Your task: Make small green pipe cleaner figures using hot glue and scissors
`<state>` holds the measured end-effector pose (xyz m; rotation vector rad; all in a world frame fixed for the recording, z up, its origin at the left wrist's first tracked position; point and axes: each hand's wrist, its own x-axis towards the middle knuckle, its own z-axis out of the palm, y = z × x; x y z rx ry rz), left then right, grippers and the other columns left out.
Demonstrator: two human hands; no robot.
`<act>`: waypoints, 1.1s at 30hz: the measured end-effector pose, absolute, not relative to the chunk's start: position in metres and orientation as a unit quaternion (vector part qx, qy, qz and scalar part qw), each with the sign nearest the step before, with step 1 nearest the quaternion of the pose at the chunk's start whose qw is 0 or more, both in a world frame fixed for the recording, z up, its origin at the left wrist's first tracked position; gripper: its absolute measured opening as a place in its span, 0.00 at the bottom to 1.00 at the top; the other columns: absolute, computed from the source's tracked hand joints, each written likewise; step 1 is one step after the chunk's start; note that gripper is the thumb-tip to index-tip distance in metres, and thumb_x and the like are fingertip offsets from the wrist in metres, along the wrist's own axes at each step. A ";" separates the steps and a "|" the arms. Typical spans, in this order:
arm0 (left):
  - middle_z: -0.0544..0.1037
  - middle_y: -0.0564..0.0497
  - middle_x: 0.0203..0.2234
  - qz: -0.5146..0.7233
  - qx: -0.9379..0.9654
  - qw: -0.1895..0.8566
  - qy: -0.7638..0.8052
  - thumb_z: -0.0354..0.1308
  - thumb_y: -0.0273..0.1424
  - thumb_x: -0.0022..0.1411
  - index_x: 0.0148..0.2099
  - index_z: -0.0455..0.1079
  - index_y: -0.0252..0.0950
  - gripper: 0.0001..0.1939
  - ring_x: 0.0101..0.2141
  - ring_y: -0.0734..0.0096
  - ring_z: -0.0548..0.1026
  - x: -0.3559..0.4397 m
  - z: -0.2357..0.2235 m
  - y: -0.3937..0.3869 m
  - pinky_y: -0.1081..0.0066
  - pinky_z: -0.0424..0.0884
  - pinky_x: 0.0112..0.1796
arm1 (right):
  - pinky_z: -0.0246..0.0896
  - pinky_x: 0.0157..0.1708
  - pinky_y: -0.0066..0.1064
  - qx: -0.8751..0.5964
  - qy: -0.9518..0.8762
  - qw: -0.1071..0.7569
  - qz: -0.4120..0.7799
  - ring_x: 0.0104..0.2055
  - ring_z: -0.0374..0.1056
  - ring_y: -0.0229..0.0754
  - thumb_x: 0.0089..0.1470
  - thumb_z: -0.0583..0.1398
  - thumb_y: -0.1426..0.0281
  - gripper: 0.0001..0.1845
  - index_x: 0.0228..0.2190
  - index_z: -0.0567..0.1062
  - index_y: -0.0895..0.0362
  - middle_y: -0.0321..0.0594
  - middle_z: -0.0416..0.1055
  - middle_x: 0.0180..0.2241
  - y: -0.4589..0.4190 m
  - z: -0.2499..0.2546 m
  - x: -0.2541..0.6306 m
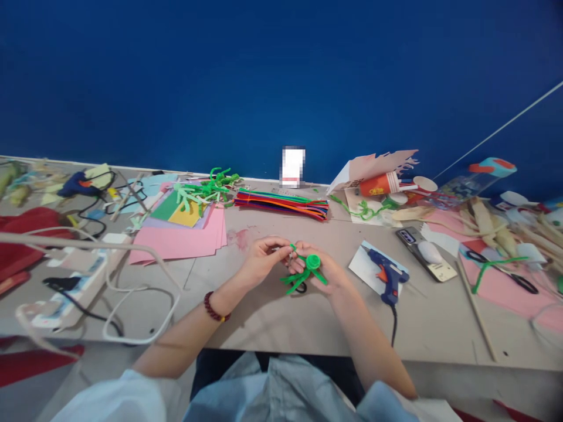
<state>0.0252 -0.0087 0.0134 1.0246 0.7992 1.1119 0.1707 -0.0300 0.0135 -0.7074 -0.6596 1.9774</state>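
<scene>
Both hands meet over the middle of the table, around a green pipe cleaner figure (312,262) with a coiled round top and several legs hanging from it. My right hand (325,271) grips the figure from the right, its fingers curled behind the legs. My left hand (269,258) pinches the tip of one green leg between thumb and fingers. Below the figure a black loop, perhaps a scissors handle (301,288), shows partly; the rest of it is hidden.
A bundle of coloured pipe cleaners (281,204) lies behind my hands. Left are pink paper sheets (176,241), green pipe cleaner pieces (215,186) and a power strip (81,281). Right are a blue glue gun (389,275) on white card, a phone (426,255) and a wooden stick (477,310).
</scene>
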 end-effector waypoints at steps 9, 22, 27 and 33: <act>0.75 0.52 0.20 0.493 0.466 0.645 0.352 0.68 0.34 0.42 0.27 0.73 0.32 0.12 0.19 0.77 0.71 0.024 0.009 -0.009 0.76 0.71 0.20 | 0.59 0.26 0.27 -0.307 -0.286 0.467 0.778 0.17 0.58 0.31 0.44 0.62 0.71 0.06 0.20 0.70 0.58 0.29 0.62 0.13 -0.031 0.014 0.169; 0.74 0.52 0.22 0.492 0.490 0.615 0.372 0.65 0.34 0.47 0.28 0.73 0.32 0.09 0.21 0.77 0.72 0.026 0.006 -0.012 0.76 0.71 0.22 | 0.55 0.21 0.25 -0.410 -0.347 0.507 0.674 0.17 0.60 0.32 0.43 0.63 0.67 0.09 0.20 0.69 0.58 0.32 0.67 0.15 -0.032 0.004 0.167; 0.74 0.52 0.22 0.499 0.477 0.611 0.389 0.66 0.35 0.45 0.28 0.73 0.33 0.11 0.22 0.76 0.72 0.028 0.004 -0.013 0.75 0.71 0.23 | 0.50 0.20 0.24 -0.450 -0.370 0.512 0.631 0.17 0.57 0.31 0.43 0.62 0.66 0.09 0.20 0.68 0.57 0.30 0.65 0.15 -0.034 0.008 0.165; 0.74 0.53 0.19 0.497 0.456 0.620 0.399 0.66 0.37 0.45 0.28 0.72 0.33 0.12 0.20 0.77 0.70 0.030 0.004 -0.015 0.76 0.70 0.24 | 0.50 0.20 0.24 -0.485 -0.387 0.515 0.592 0.19 0.57 0.31 0.41 0.62 0.66 0.09 0.19 0.67 0.57 0.30 0.64 0.16 -0.035 0.014 0.161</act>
